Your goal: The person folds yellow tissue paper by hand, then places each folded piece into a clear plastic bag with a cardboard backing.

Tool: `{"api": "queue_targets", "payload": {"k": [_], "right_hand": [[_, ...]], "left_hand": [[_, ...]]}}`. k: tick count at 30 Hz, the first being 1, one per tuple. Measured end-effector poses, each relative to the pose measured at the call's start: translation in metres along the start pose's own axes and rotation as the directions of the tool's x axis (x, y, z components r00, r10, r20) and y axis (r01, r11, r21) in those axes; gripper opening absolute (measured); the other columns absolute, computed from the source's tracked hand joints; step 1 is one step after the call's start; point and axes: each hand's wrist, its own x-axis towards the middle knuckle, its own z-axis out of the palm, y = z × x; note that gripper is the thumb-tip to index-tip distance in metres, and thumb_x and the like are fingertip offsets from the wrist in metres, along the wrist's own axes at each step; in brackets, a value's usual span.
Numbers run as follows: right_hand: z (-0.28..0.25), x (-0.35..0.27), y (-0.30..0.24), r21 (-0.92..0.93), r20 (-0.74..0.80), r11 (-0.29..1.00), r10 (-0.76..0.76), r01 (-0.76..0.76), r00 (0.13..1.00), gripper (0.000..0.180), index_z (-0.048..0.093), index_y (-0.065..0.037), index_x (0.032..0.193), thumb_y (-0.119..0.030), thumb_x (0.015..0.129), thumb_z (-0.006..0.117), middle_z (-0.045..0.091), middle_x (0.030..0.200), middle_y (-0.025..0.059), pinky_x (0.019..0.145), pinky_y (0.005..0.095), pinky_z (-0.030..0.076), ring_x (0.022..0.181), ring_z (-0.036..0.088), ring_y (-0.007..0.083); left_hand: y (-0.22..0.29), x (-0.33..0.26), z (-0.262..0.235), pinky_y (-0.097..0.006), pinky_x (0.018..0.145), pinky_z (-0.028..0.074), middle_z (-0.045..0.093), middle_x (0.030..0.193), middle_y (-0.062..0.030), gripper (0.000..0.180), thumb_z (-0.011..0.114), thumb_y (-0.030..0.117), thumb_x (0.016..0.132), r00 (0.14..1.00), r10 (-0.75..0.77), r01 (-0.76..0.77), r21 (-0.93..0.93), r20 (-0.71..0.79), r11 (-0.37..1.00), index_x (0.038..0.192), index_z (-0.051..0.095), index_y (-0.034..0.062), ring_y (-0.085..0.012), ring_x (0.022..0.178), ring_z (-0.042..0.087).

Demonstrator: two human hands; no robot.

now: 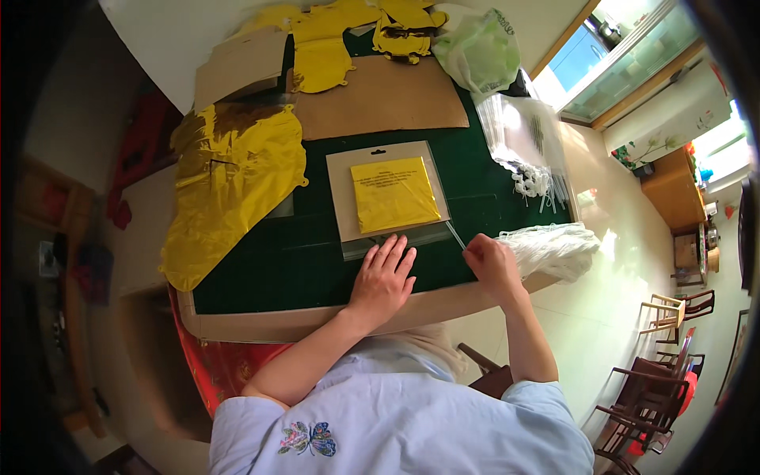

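Head view: a clear packet with a folded yellow foil sheet lies on a green table, both hands at its near edge.

The left hand (382, 279) rests flat, fingers spread, on the lower lip of the clear plastic sleeve (388, 196), which holds a backing card and the folded yellow foil (393, 192). The right hand (492, 265) pinches a thin clear straw (455, 235) between closed fingertips, its tip at the sleeve's corner. The packet looks light, slick and floppy; it is best pinned flat at its open edge.
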Motion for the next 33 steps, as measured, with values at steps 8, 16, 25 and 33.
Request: {"api": "queue_targets", "payload": {"k": [8, 16, 25, 33], "right_hand": [[0.013, 0.008, -0.009, -0.012, -0.046, 1.0, -0.004, 0.003, 0.999, 0.012, 0.061, -0.001, 0.083, -0.012, 0.082, 0.066, 0.067, 0.079, 0.0155, 0.066, 0.0413, 0.051, 0.075, 0.064, 0.0344], [0.011, 0.012, 0.005, -0.098, -0.09, 0.995, 0.023, -0.032, 0.996, 0.011, 0.063, -0.003, 0.085, -0.012, 0.081, 0.066, 0.067, 0.078, 0.0149, 0.065, 0.0391, 0.051, 0.074, 0.065, 0.0325], [-0.043, 0.051, 0.065, -0.348, -0.125, 0.936, 0.019, -0.062, 0.992, 0.007, 0.064, -0.008, 0.081, -0.015, 0.081, 0.065, 0.065, 0.08, 0.0136, 0.066, 0.0402, 0.049, 0.074, 0.063, 0.0323], [-0.047, 0.105, 0.127, -0.395, -0.41, 0.902, -0.004, -0.173, 0.912, 0.012, 0.062, -0.01, 0.093, -0.014, 0.083, 0.065, 0.066, 0.093, 0.0137, 0.071, 0.0438, 0.051, 0.085, 0.064, 0.0349]], "left_hand": [[0.0, -0.002, -0.001, -0.045, 0.109, 0.031, 0.045, 0.14, -0.0143, 0.049, 0.064, 0.023, 0.085, 1.0, -0.011, 0.011, 0.009, 0.008, 1.0, 0.129, 0.052, 0.0071, -0.0299, 0.132, 0.04], [-0.001, -0.002, 0.0, -0.045, 0.109, 0.031, 0.044, 0.141, -0.0143, 0.049, 0.064, 0.022, 0.085, 1.0, -0.014, 0.015, -0.021, 0.018, 1.0, 0.13, 0.052, 0.0069, -0.0296, 0.134, 0.038], [-0.003, -0.003, -0.003, -0.045, 0.11, 0.031, 0.043, 0.142, -0.0143, 0.048, 0.064, 0.021, 0.085, 1.0, -0.024, 0.024, -0.04, 0.012, 0.999, 0.129, 0.053, 0.0063, -0.0297, 0.133, 0.039], [-0.001, 0.031, -0.024, -0.038, 0.1, 0.043, 0.058, 0.124, -0.0129, 0.028, 0.066, 0.006, 0.082, 0.968, 0.06, -0.095, -0.137, -0.242, 0.986, 0.11, 0.064, 0.0051, -0.0286, 0.12, 0.052]]}}
